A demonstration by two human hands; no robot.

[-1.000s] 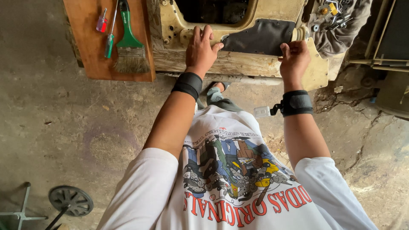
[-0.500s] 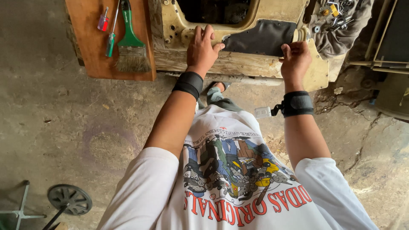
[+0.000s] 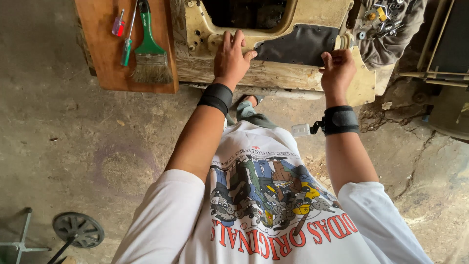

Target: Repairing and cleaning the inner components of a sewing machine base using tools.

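a: near the body, what is seen first?

b: two forearms in black wrist bands are stretched toward the cream metal panel (image 3: 273, 73). the left hand (image 3: 232, 58) is laid flat on the panel's lower edge, fingers spread apart, nothing gripped. the right hand (image 3: 337, 71) is set at the right end of the dark sheet (image 3: 298, 44), fingers curled together; whether the sheet's edge is actually pinched cannot be told.

a: which step is judged to be in hand?

b: the sheet is probably being worked at its edge while the panel is steadied. a firm pinch on that edge would be called for next, with the panel kept pressed down.

a: and left of the panel?

b: a wooden board (image 3: 102, 58) is seen, with a green brush (image 3: 149, 54) and a screwdriver (image 3: 128, 46) laid on it.

a: what is changed from half a second ago?

b: very little; both hands are held in nearly the same places.
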